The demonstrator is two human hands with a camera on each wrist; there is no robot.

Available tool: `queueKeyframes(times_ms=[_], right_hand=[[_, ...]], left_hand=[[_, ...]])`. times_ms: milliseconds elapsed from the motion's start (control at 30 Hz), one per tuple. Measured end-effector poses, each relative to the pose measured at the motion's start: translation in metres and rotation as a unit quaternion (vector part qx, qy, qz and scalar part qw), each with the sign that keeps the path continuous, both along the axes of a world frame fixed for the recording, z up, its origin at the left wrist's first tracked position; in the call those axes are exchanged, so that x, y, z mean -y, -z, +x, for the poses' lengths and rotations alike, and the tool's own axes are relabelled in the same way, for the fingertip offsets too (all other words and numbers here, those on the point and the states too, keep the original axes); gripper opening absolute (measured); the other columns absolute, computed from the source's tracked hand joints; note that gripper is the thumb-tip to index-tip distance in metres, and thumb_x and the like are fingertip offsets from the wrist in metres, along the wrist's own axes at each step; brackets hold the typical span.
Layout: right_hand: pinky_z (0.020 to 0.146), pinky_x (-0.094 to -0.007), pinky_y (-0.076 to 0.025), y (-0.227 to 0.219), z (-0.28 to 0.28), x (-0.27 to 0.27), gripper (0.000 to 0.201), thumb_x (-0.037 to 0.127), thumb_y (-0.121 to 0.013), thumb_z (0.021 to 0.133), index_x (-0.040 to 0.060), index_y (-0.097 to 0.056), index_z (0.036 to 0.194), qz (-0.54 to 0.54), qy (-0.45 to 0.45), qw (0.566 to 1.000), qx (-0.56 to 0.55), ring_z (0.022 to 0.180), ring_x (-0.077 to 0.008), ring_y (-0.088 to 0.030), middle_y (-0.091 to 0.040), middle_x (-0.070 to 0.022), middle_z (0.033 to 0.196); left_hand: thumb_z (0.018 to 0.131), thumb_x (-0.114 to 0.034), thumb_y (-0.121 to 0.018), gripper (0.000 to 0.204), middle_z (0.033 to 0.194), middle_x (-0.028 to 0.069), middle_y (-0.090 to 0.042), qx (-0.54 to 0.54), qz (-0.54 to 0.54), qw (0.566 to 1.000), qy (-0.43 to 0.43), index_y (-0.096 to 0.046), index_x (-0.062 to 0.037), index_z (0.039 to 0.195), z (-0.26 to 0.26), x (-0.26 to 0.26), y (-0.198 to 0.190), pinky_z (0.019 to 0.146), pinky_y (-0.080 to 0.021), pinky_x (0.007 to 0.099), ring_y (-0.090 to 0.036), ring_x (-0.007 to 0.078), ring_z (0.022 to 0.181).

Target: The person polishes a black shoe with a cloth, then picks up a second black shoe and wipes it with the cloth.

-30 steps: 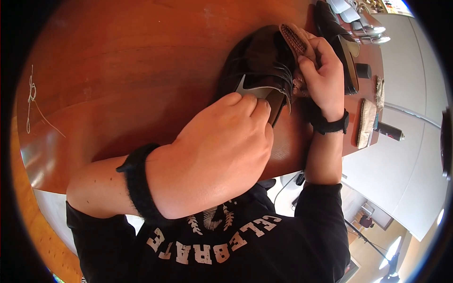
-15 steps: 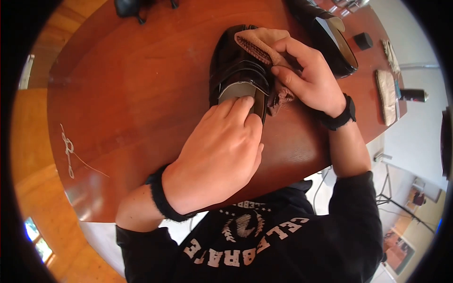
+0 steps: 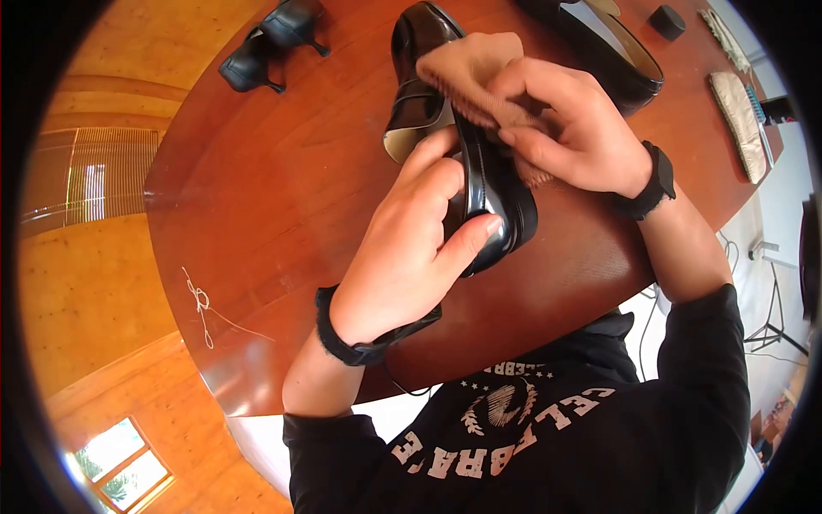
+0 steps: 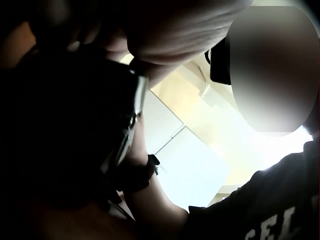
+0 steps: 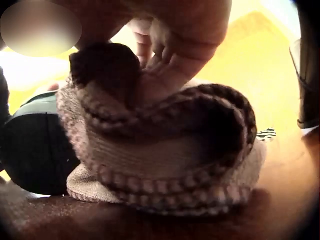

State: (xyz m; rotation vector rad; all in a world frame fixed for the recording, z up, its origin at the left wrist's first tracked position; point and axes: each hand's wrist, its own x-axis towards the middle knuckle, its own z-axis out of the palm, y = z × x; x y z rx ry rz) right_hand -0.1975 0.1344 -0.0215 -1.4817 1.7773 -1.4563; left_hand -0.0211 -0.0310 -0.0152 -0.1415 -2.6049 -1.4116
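Black shoe: tilted sideways over desk, toe pointing away, gripped near the heel by left hand, fingers in the opening. Brown cloth: pinched in right hand, against the shoe. Second black shoe: just beyond.

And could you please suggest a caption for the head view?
A left hand grips a shiny black shoe while the right hand holds a brown cloth at its side.
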Motion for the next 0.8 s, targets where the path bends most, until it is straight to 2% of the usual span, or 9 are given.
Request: queueKeyframes(times_ms=[33,133,200,300,400,467,567,667,800], right_hand=[[0.059,-0.0316,-0.055,0.000,-0.001,0.000,0.029,-0.009,-0.063,0.081,0.0004,-0.060,0.108,-0.031,-0.025,0.998,-0.051,0.069,-0.0224,-0.069,-0.063,-0.0131,0.088],[0.061,-0.0323,-0.055,-0.001,-0.001,0.001,0.028,-0.009,-0.061,0.080,0.0011,-0.061,0.106,-0.057,-0.041,0.991,-0.111,0.072,-0.0250,-0.068,-0.062,-0.0127,0.089],[0.062,-0.0330,-0.055,-0.001,0.001,0.002,0.027,-0.008,-0.060,0.080,0.0016,-0.062,0.106,-0.054,-0.031,0.991,-0.120,0.075,-0.0269,-0.068,-0.062,-0.0126,0.090],[0.061,-0.0263,-0.050,0.014,-0.003,0.005,0.029,-0.007,-0.058,0.084,-0.0028,-0.062,0.112,-0.086,0.074,0.985,-0.133,0.070,-0.0162,-0.063,-0.060,-0.0092,0.091],[0.059,-0.0199,-0.048,0.007,0.000,0.003,0.027,-0.003,-0.053,0.099,-0.0029,-0.057,0.126,-0.049,0.147,0.988,0.002,0.066,-0.0039,-0.059,-0.061,0.0001,0.087],[0.062,-0.0250,-0.056,0.006,-0.004,0.002,0.032,-0.006,-0.056,0.093,-0.0015,-0.063,0.124,-0.080,0.177,0.980,0.047,0.068,-0.0116,-0.068,-0.063,-0.0093,0.097],[0.057,-0.0206,-0.049,0.010,-0.002,0.003,0.030,-0.003,-0.055,0.099,-0.0041,-0.056,0.130,-0.096,0.146,0.985,-0.011,0.062,-0.0055,-0.059,-0.061,-0.0025,0.094],[0.058,-0.0265,-0.055,0.016,0.000,0.006,0.036,-0.006,-0.061,0.093,0.0023,-0.065,0.128,-0.087,0.029,0.989,-0.113,0.059,-0.0168,-0.067,-0.056,-0.0093,0.096],[0.093,-0.0379,-0.051,0.010,-0.001,0.005,0.048,0.004,-0.074,0.087,0.0061,-0.064,0.134,-0.056,0.054,0.984,-0.162,0.108,-0.0284,-0.060,-0.054,-0.0141,0.114]], left_hand=[[0.088,-0.010,-0.073,0.035,0.137,0.0220,-0.052,0.012,-0.009,1.000,0.006,-0.058,0.0021,0.118,0.001,0.002,-0.003,0.100,-0.048,0.0433,-0.056,0.0437,0.119],[0.090,-0.007,-0.073,0.034,0.142,0.0160,-0.050,0.113,0.016,0.993,0.003,-0.061,0.0039,0.120,0.001,0.003,-0.018,0.107,-0.041,0.0355,-0.052,0.0249,0.127],[0.089,-0.008,-0.073,0.035,0.140,0.0164,-0.051,0.120,0.014,0.993,-0.010,-0.061,0.0038,0.119,0.003,0.001,-0.017,0.106,-0.042,0.0360,-0.054,0.0277,0.124],[0.088,-0.009,-0.073,0.036,0.137,0.0178,-0.053,0.102,-0.020,0.995,-0.010,-0.060,0.0038,0.120,0.001,-0.003,-0.018,0.105,-0.043,0.0367,-0.056,0.0320,0.121],[0.088,-0.011,-0.073,0.038,0.135,0.0195,-0.053,0.089,-0.028,0.996,-0.009,-0.060,0.0036,0.121,0.001,-0.004,-0.019,0.105,-0.043,0.0374,-0.057,0.0352,0.120],[0.088,-0.012,-0.073,0.039,0.136,0.0201,-0.053,0.090,-0.031,0.995,-0.008,-0.059,0.0033,0.121,0.002,-0.005,-0.019,0.105,-0.043,0.0379,-0.056,0.0367,0.121],[0.088,-0.013,-0.073,0.039,0.137,0.0202,-0.053,0.093,-0.050,0.994,-0.005,-0.060,0.0026,0.122,0.002,-0.004,-0.021,0.106,-0.043,0.0392,-0.056,0.0385,0.123],[0.089,-0.014,-0.072,0.039,0.138,0.0203,-0.052,0.093,-0.063,0.994,-0.010,-0.060,0.0018,0.123,0.001,-0.003,-0.019,0.106,-0.044,0.0406,-0.056,0.0397,0.124],[0.089,-0.014,-0.071,0.038,0.139,0.0206,-0.052,0.106,-0.067,0.992,-0.017,-0.061,0.0012,0.122,0.003,-0.005,-0.020,0.103,-0.046,0.0412,-0.058,0.0397,0.122]])
